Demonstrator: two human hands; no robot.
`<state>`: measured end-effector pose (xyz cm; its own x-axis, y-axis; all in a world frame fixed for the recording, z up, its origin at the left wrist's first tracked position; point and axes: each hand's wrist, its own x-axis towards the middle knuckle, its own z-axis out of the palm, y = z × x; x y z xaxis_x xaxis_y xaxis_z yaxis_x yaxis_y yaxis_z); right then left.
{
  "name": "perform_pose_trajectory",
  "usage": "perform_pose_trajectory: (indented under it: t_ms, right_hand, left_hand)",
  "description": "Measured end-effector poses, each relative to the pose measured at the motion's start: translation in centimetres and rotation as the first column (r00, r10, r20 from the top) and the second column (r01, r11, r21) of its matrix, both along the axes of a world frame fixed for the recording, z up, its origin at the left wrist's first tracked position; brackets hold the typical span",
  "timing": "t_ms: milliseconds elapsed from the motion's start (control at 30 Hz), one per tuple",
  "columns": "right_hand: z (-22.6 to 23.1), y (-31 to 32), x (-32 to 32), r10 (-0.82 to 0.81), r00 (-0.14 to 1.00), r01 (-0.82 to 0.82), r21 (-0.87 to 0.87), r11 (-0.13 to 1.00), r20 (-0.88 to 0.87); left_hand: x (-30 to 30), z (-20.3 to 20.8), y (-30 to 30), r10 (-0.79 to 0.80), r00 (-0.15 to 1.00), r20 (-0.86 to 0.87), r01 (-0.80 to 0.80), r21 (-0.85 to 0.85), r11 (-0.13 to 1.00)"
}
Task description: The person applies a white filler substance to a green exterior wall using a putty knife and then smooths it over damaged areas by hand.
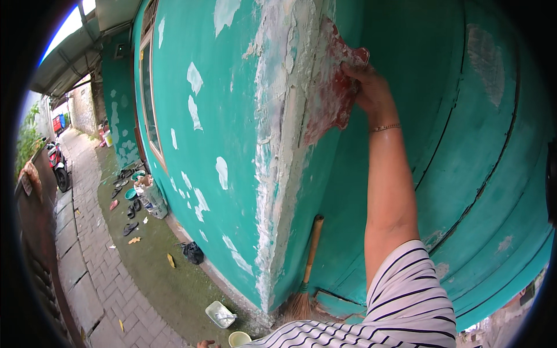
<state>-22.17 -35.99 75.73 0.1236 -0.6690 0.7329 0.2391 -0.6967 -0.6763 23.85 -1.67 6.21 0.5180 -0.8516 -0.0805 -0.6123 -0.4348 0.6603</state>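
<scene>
My right hand [371, 90] is raised high and closed on the edge of a red plastic putty spreader [333, 95]. Whitish putty smears the spreader, which lies flat against the right face of the wall corner [288, 116]. Rough white and grey filler coats that corner from top to bottom. Just a bit of my left hand [206, 344] shows at the lower edge, and most of its fingers are out of sight. Near it on the ground are a white rectangular tub [220, 314] with white matter inside and a cream round bowl [239, 339].
A broom [313, 255] leans beside the corner. Along the green wall [226, 110], patched with white, lie a black plastic bag [192, 253], a full sack [151, 197] and several sandals [131, 228]. A paved lane [110, 255] runs left, with a parked motorbike [58, 165].
</scene>
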Motion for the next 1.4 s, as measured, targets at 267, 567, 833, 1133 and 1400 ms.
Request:
perform_pose_trajectory:
  t_ms: [267, 567, 833, 1133, 1400]
  right_hand:
    - [-1.1, 1.5, -2.6, -0.075, 0.995, 0.077, -0.02, 0.997, 0.07]
    - [-0.3, 14.7, -1.3, -0.504, 0.854, 0.46, -0.636, 0.62, 0.126]
    - [-1.4, 10.3, 4.5, -0.704, 0.646, 0.47, -0.88, 0.063, 0.295]
    - [-19.0, 12.6, 6.5, -0.735, 0.649, 0.374, -0.761, 0.531, -0.194]
    - [-21.3, 17.4, 4.0, -0.546, 0.828, 0.468, -0.378, 0.799, -0.128]
  left_hand:
    - [-2.8, 2.0, -1.7, -0.012, 0.999, 0.03, 0.013, -0.059, 0.998]
    - [-3.5, 2.6, -2.1, -0.069, 0.997, -0.023, 0.068, -0.034, 0.997]
    - [-5.2, 3.8, -3.1, -0.15, 0.982, -0.112, 0.133, -0.14, 0.981]
    - [-2.9, 3.6, -1.9, -0.145, 0.989, -0.031, 0.141, -0.094, 0.985]
    - [-2.3, 4.8, -3.2, -0.178, 0.984, 0.007, 0.178, -0.023, 0.984]
